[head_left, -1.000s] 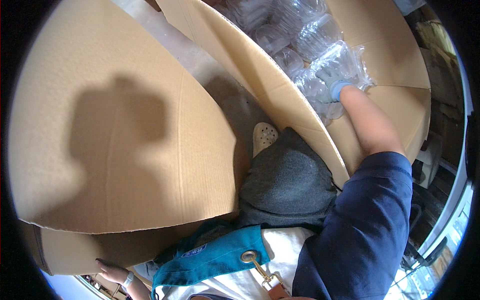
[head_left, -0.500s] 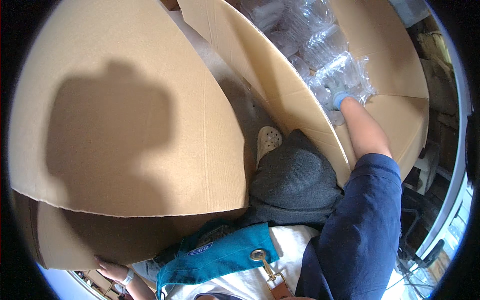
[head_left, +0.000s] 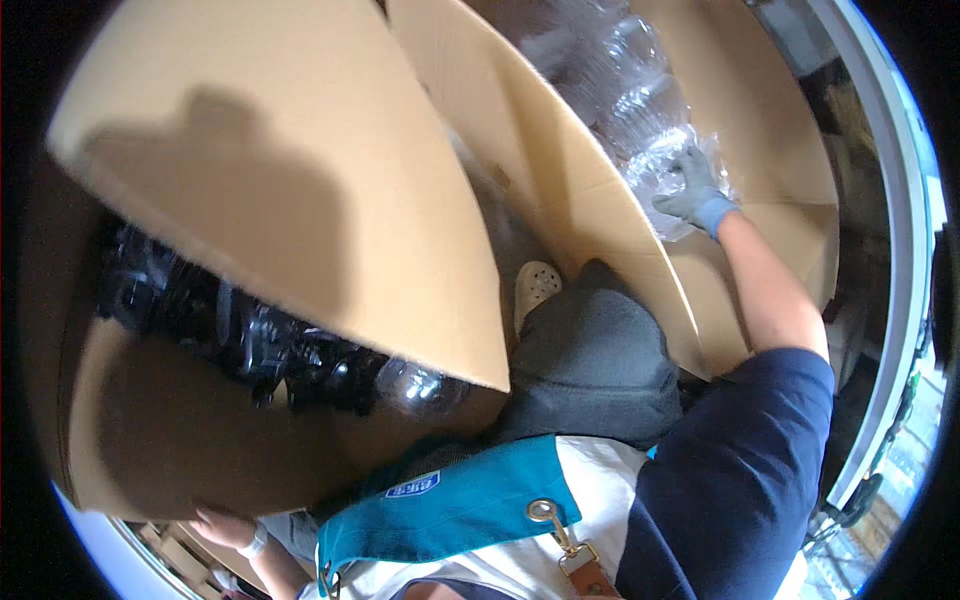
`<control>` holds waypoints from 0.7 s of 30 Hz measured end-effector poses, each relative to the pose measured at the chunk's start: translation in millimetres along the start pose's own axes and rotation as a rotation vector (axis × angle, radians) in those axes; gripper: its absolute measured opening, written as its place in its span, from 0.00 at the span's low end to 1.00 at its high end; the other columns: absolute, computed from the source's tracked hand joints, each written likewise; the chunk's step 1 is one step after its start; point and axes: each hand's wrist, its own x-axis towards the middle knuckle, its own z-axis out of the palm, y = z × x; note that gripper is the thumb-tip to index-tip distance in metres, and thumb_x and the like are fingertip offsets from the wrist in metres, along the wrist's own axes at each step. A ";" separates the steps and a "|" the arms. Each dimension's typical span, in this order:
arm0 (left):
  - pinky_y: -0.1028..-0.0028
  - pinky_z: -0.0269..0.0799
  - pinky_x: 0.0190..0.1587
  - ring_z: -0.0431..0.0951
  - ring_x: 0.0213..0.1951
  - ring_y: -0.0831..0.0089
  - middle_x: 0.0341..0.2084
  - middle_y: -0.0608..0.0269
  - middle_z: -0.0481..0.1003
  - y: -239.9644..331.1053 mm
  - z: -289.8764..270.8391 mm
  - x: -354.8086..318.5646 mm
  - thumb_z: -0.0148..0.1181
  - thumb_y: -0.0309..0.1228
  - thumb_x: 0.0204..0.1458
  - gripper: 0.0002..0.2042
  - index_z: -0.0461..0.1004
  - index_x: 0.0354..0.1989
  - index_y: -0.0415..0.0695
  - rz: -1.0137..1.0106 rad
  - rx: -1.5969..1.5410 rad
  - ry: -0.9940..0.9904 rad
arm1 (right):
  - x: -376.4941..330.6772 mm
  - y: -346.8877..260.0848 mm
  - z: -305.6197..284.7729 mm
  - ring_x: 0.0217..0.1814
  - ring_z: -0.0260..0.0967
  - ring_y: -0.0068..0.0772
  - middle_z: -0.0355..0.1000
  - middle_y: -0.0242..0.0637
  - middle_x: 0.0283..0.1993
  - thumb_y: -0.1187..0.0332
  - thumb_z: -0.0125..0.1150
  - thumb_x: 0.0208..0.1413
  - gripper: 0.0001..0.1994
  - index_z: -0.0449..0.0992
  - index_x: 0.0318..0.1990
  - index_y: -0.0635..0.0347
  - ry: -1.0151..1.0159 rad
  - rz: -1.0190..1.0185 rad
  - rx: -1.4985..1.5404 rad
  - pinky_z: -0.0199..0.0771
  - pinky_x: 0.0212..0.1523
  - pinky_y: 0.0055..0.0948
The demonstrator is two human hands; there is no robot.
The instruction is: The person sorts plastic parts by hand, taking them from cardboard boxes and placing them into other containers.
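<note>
My right hand [head_left: 695, 195], in a grey glove with a blue cuff, reaches into the right cardboard box [head_left: 575, 150]. Its fingers are spread over clear plastic containers [head_left: 640, 100] in shiny film, holding nothing that I can make out. My left hand [head_left: 228, 530], bare with a white band at the wrist, grips the near edge of the left cardboard box [head_left: 200, 440]; part of its fingers is hidden by the cardboard. Inside that box lie black plastic pieces [head_left: 240, 330] and a clear rounded plastic piece [head_left: 420, 388].
A large flap [head_left: 400, 220] of the left box covers much of its opening. My leg [head_left: 600, 340] and a light clog [head_left: 538, 285] stand between the boxes. To the right runs a pale metal frame [head_left: 895, 330].
My right hand has lifted a little off the plastic, its glove now in fuller view. The left box's flap has risen, showing the black pieces inside. My left hand stays at the edge.
</note>
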 end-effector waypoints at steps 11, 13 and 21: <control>0.74 0.67 0.46 0.72 0.41 0.73 0.42 0.60 0.74 29.5 22.7 -6.4 0.47 0.24 0.58 0.12 0.70 0.48 0.35 -0.053 -0.773 -0.077 | -275.1 -151.7 -227.7 0.59 0.63 0.38 0.61 0.48 0.61 0.65 0.65 0.48 0.30 0.63 0.58 0.66 0.861 -0.519 -0.189 0.65 0.59 0.37; 0.76 0.67 0.45 0.72 0.40 0.75 0.41 0.61 0.74 37.6 6.6 -17.1 0.47 0.23 0.58 0.12 0.70 0.49 0.35 -0.103 -0.892 -0.089 | -307.2 -184.0 -210.1 0.58 0.64 0.38 0.62 0.48 0.61 0.63 0.64 0.48 0.29 0.64 0.57 0.66 0.566 -0.641 0.327 0.67 0.58 0.37; 0.72 0.68 0.45 0.76 0.40 0.64 0.38 0.54 0.77 41.1 7.4 -7.0 0.48 0.31 0.58 0.13 0.71 0.47 0.37 -0.002 -0.706 -0.098 | -304.1 -352.4 -117.6 0.63 0.56 0.45 0.61 0.32 0.61 0.62 0.63 0.40 0.19 0.73 0.44 0.36 0.180 -1.661 -0.247 0.64 0.54 0.53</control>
